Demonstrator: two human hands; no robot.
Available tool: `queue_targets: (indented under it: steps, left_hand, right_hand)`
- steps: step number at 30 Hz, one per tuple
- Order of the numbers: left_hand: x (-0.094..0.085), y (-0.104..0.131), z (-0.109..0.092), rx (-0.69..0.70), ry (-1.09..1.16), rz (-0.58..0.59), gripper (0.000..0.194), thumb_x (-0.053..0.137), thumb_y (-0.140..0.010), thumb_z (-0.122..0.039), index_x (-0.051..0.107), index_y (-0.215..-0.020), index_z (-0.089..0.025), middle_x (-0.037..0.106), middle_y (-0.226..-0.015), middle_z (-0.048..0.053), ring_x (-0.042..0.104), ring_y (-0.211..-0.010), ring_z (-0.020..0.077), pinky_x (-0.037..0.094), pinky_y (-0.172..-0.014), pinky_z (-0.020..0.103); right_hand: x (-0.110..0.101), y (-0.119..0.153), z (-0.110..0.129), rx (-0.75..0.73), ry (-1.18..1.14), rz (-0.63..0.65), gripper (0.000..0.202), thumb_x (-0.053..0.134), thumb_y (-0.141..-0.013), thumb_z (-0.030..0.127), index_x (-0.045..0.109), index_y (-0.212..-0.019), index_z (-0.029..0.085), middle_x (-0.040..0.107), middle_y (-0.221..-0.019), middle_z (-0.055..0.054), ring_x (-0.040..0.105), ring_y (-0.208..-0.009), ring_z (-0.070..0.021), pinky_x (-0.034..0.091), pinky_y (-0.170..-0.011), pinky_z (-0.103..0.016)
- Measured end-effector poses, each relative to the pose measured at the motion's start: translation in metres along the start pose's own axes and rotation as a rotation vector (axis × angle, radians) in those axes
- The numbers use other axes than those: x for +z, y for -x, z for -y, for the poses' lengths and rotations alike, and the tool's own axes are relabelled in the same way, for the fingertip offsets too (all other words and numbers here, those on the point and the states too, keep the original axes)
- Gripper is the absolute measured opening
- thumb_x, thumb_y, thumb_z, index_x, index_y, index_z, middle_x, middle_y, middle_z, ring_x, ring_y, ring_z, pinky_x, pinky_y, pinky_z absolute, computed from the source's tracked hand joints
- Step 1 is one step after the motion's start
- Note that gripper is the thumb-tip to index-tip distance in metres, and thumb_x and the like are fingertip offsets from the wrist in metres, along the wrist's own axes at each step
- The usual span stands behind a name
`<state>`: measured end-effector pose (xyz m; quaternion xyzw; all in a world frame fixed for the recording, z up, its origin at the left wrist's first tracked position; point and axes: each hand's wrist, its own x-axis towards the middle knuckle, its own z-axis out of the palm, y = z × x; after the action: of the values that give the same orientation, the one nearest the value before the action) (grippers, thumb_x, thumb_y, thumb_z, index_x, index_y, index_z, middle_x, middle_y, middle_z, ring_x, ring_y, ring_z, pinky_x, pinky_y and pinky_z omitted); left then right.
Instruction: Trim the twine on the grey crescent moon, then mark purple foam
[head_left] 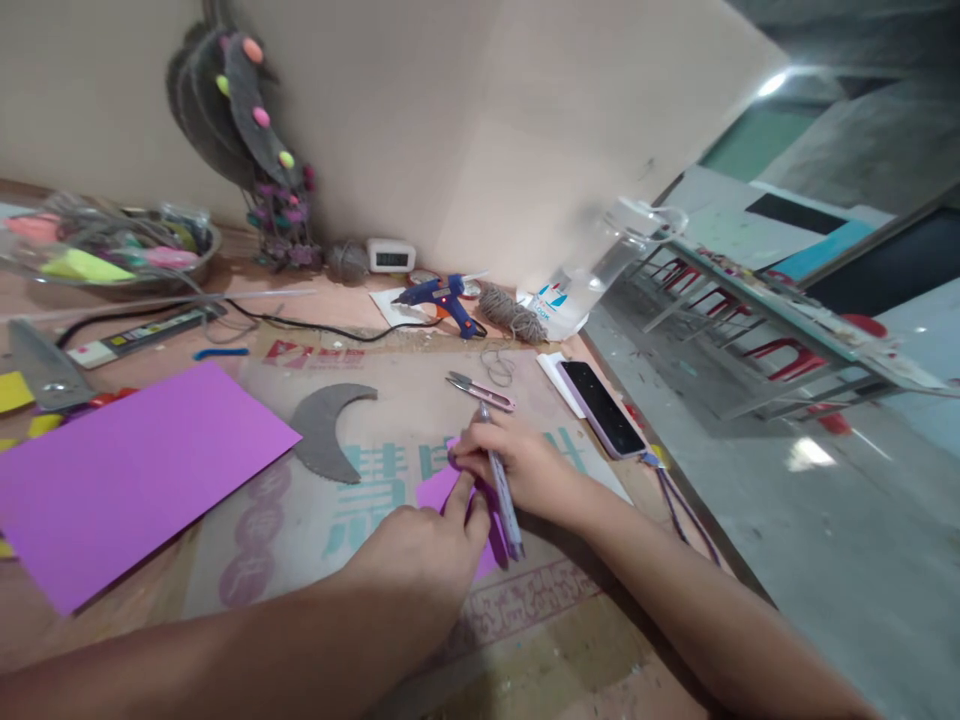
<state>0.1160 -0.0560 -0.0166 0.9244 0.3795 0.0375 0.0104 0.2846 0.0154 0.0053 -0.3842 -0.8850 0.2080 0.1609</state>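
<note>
My right hand [517, 465] is closed round a pale purple pen [504, 500], which slants over a small purple paper piece [433, 490]. On that same piece my left hand [431, 550] presses with its fingertips, fingers partly bent, beside the right one. The two hands nearly touch and cover much of the paper; the pen's tip is hidden. A grey felt crescent [322, 430] lies to the left on the printed board [300, 540]. Farther left is a large purple sheet [142, 470]. Small pink-handled snips [480, 390] rest just beyond my right hand.
Behind stand a blue glue gun [446, 300], grey yarn [512, 312], a small clock [391, 256] and a clear bottle [592, 260]. A phone [602, 408] lies near the right table edge. At left are a filled bowl [112, 275] and large scissors [45, 370].
</note>
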Motion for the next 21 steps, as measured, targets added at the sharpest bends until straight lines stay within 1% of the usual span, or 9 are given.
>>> queue_targets:
  steps: [2, 4, 6, 10, 12, 15, 18, 20, 21]
  left_hand:
    - [0.003, 0.0, -0.001, 0.012, -0.008, -0.019, 0.054, 0.051, -0.077, -0.011, 0.051, -0.131, -0.01, 0.056, -0.131, 0.023, 0.064, -0.048, 0.0182, 0.049, -0.038, 0.031]
    - [0.004, 0.0, -0.002, 0.006, -0.017, -0.028, 0.051, 0.05, -0.079, -0.013, 0.052, -0.131, -0.012, 0.052, -0.135, 0.022, 0.064, -0.047, 0.0178, 0.049, -0.037, 0.031]
    - [0.003, 0.0, -0.003, -0.004, -0.021, -0.025, 0.05, 0.05, -0.08, -0.015, 0.053, -0.13, -0.012, 0.05, -0.137, 0.022, 0.064, -0.047, 0.0185, 0.051, -0.037, 0.032]
    - [-0.002, 0.0, -0.003, 0.012, 0.001, -0.012, 0.059, 0.057, -0.075, -0.021, 0.05, -0.132, -0.007, 0.057, -0.129, 0.024, 0.066, -0.051, 0.0216, 0.055, -0.041, 0.035]
    - [-0.004, 0.001, -0.001, 0.033, 0.003, -0.005, 0.063, 0.06, -0.073, -0.025, 0.049, -0.132, -0.006, 0.054, -0.131, 0.026, 0.066, -0.051, 0.0225, 0.055, -0.04, 0.036]
    - [-0.003, 0.002, 0.003, 0.081, -0.032, -0.038, 0.056, 0.054, -0.079, -0.024, 0.049, -0.132, -0.006, 0.047, -0.137, 0.028, 0.066, -0.05, 0.0209, 0.055, -0.04, 0.035]
    - [-0.001, -0.001, 0.005, 0.121, -0.067, -0.07, 0.045, 0.048, -0.085, -0.022, 0.054, -0.128, -0.009, 0.052, -0.134, 0.023, 0.065, -0.047, 0.0177, 0.054, -0.038, 0.031]
    - [0.002, -0.004, 0.004, 0.067, -0.112, -0.077, 0.041, 0.051, -0.085, -0.023, 0.057, -0.125, -0.014, 0.057, -0.13, 0.019, 0.065, -0.047, 0.0175, 0.054, -0.037, 0.03]
    - [0.004, -0.005, 0.003, 0.04, -0.126, -0.085, 0.039, 0.053, -0.085, -0.024, 0.059, -0.123, -0.016, 0.06, -0.127, 0.017, 0.066, -0.047, 0.0178, 0.055, -0.037, 0.03]
  right_hand:
    - [0.0, 0.0, -0.002, 0.005, 0.017, 0.002, 0.012, 0.049, -0.09, 0.02, 0.06, -0.087, 0.019, 0.054, -0.088, -0.005, 0.053, -0.079, -0.0151, 0.044, -0.072, -0.027]
    - [0.0, 0.001, -0.003, 0.019, 0.091, -0.032, 0.014, 0.047, -0.09, 0.017, 0.06, -0.088, 0.019, 0.053, -0.089, -0.005, 0.052, -0.079, -0.0163, 0.043, -0.071, -0.028]
    - [0.0, 0.002, -0.003, 0.02, 0.103, -0.053, 0.014, 0.047, -0.09, 0.017, 0.06, -0.086, 0.019, 0.052, -0.089, -0.006, 0.051, -0.079, -0.0166, 0.042, -0.071, -0.028]
    - [-0.001, 0.003, -0.003, 0.005, -0.032, -0.01, 0.01, 0.05, -0.09, 0.021, 0.059, -0.085, 0.02, 0.055, -0.088, -0.004, 0.054, -0.079, -0.0152, 0.044, -0.07, -0.027]
    - [0.0, 0.002, -0.005, 0.034, 0.012, -0.034, 0.011, 0.049, -0.09, 0.019, 0.058, -0.085, 0.02, 0.055, -0.088, -0.004, 0.053, -0.079, -0.016, 0.043, -0.071, -0.028]
    - [0.0, -0.001, -0.012, 0.11, 0.034, -0.155, 0.01, 0.048, -0.089, 0.018, 0.057, -0.084, 0.02, 0.055, -0.088, -0.005, 0.053, -0.081, -0.0176, 0.044, -0.074, -0.031]
    - [-0.003, -0.003, -0.016, 0.135, -0.096, -0.3, 0.007, 0.052, -0.088, 0.024, 0.057, -0.086, 0.021, 0.056, -0.098, -0.007, 0.055, -0.091, -0.0199, 0.044, -0.083, -0.036]
    - [-0.005, -0.002, -0.014, 0.173, -0.249, -0.448, 0.016, 0.058, -0.085, 0.034, 0.053, -0.078, 0.02, 0.057, -0.097, -0.008, 0.057, -0.089, -0.021, 0.045, -0.082, -0.038]
    - [-0.005, -0.001, -0.012, 0.194, -0.4, -0.469, 0.023, 0.057, -0.086, 0.039, 0.05, -0.075, 0.02, 0.058, -0.094, -0.007, 0.058, -0.084, -0.0206, 0.046, -0.079, -0.038]
